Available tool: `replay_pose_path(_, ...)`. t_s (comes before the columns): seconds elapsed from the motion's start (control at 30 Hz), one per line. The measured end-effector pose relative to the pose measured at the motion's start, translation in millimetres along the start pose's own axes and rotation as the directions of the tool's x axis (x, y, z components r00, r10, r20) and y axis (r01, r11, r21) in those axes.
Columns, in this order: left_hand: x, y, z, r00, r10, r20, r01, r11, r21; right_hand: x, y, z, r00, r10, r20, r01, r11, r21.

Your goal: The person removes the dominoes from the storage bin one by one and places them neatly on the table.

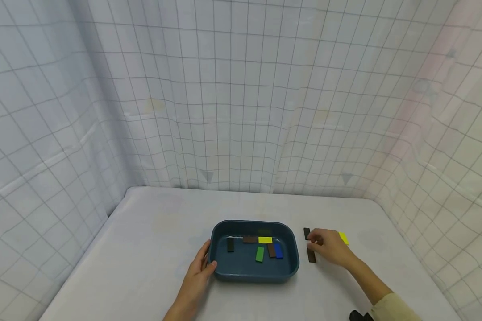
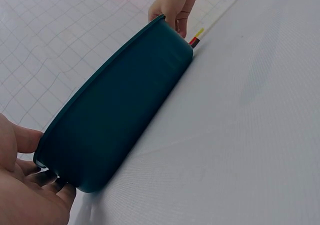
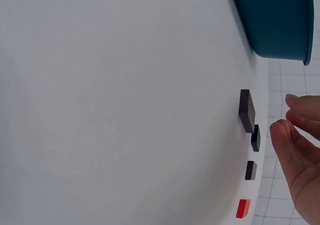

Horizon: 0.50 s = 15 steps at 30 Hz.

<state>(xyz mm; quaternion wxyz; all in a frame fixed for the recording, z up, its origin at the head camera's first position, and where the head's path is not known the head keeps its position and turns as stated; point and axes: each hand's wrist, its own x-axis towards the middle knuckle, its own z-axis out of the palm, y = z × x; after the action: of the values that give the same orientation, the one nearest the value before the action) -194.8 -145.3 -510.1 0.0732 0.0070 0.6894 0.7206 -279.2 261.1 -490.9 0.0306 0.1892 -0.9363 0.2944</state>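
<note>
White tabletop (image 1: 144, 254) beneath hands (image 1: 196, 277) (image 1: 332, 247) (left gripping teal tub (image 1: 245, 270), right near blocks (image 1: 311, 256)).

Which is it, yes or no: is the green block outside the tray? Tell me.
No, the green block lies inside the tray.

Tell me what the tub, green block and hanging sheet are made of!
Tub: probably plastic, smooth, faintly shiny, with rounded corners. Green block: smooth-looking, evenly coloured, perhaps plastic or painted wood; I can't tell which. Sheet: likely cloth, matte, with soft wrinkles.
</note>
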Motion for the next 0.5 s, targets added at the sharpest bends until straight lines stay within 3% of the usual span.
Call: replay_pose_path(0.5,2.6,1.2,-0.7,1.000,-0.013,-0.006,0.013,1.000,0.000,25,-29,-6,0.989,-0.137,0.064,0.128,0.982,0.137)
